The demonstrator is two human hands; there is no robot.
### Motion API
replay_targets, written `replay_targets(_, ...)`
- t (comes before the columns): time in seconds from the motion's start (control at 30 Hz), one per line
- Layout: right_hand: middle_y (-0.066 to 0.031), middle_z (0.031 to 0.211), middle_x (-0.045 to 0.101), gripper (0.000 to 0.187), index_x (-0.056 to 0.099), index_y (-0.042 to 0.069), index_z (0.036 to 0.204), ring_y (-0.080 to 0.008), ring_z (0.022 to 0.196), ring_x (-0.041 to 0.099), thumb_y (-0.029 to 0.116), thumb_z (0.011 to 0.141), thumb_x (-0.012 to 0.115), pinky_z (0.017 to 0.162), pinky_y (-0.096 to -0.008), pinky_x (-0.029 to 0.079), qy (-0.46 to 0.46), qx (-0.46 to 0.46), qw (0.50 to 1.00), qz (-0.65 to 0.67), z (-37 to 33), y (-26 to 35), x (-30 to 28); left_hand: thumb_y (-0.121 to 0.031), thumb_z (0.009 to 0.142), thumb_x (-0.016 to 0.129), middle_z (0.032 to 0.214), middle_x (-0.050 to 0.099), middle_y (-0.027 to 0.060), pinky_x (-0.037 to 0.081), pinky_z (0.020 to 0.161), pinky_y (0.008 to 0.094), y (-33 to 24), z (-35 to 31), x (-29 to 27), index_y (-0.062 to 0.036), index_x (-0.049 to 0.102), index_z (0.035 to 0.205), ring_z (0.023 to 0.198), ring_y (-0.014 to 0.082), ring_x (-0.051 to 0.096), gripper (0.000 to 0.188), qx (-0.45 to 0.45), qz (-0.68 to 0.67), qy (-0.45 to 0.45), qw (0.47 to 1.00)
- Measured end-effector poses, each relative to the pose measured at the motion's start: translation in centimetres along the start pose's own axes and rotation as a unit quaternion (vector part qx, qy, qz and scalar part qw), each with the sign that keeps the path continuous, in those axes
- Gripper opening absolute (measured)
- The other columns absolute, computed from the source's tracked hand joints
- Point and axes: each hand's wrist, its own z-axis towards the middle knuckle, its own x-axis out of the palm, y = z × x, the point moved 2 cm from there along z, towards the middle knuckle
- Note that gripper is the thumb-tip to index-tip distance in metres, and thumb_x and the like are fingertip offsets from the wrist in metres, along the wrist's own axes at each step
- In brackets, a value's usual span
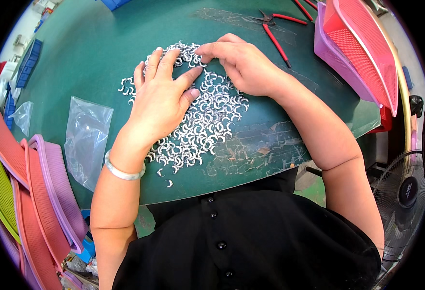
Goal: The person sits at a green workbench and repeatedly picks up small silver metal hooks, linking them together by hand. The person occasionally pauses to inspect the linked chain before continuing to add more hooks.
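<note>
Crescents (210, 104) under L hand (162, 104), grip spread, can't tell R hand (246, 67) grip, lettered fan hub (408, 192)

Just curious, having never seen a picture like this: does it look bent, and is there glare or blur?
Head view: fisheye distortion, with black corners and a curved near edge on the table; head view: pale glare streaks on the larger clear bag; head view: small metal pieces mostly distinct, no obvious blur.

At upper centre, the left hand (160, 104) and right hand (247, 66) touch silvery crescents (206, 110) on the green bench (94, 58); red-handled pliers (275, 42) lie upper right.
</note>
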Motion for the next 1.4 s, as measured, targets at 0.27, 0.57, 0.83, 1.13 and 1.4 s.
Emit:
replay_targets(0.27,-0.0078,0.097,0.066,0.047,0.059,0.007,0.118,-0.0284,0.098,0.056,-0.012,0.077,0.045,0.086,-0.0374,0.047,0.010,0.000,1.000,0.002,0.0,0.0,0.3,-0.023,0.088,0.059,0.134,0.045,0.0183,0.020,0.107,0.0564,0.6,0.1,-0.4,-0.0132,0.066,0.113,0.130,0.0410,0.033,0.028,-0.005,-0.036,-0.028,0.999)
replay_targets(0.57,-0.0075,0.093,0.066,0.046,0.059,0.006,0.116,-0.0263,0.096,0.057,-0.014,0.077,0.043,0.083,-0.0356,0.048,0.001,-0.003,1.000,0.005,0.0,-0.2,0.2,-0.024,0.088,0.058,0.135,0.043,0.0184,0.021,0.106,0.0560,0.8,0.0,0.1,-0.0120,0.064,0.114,0.131,0.0413,0.032,0.030,-0.015,-0.009,-0.024,1.000)
replay_targets(0.83,-0.0079,0.090,0.065,0.048,0.059,0.007,0.117,-0.0260,0.093,0.058,-0.013,0.076,0.044,0.078,-0.0358,0.049,-0.004,0.003,1.000,0.005,-0.2,-0.5,0.1,-0.021,0.087,0.060,0.134,0.043,0.0193,0.022,0.106,0.0545,0.9,-0.1,-0.2,-0.0099,0.063,0.114,0.130,0.0417,0.032,0.030,-0.019,-0.059,-0.018,0.998)
replay_targets(1.13,-0.0065,0.090,0.066,0.045,0.059,0.006,0.116,-0.0264,0.097,0.057,-0.012,0.078,0.044,0.080,-0.0362,0.049,0.027,-0.010,0.999,0.019,-0.1,-0.1,0.2,-0.020,0.086,0.060,0.134,0.043,0.0197,0.023,0.106,0.0539,0.6,-0.1,-0.2,-0.0107,0.064,0.113,0.130,0.0421,0.032,0.028,-0.013,-0.035,-0.019,0.999)
replay_targets(1.4,-0.0079,0.085,0.066,0.044,0.061,0.006,0.113,-0.0245,0.090,0.059,-0.013,0.077,0.045,0.075,-0.0348,0.050,-0.007,0.008,1.000,0.015,-0.1,-0.4,-0.1,-0.019,0.087,0.060,0.134,0.044,0.0195,0.022,0.107,0.0538,0.5,-0.3,-0.4,-0.0109,0.066,0.110,0.130,0.0423,0.032,0.026,-0.010,-0.057,-0.012,0.998)
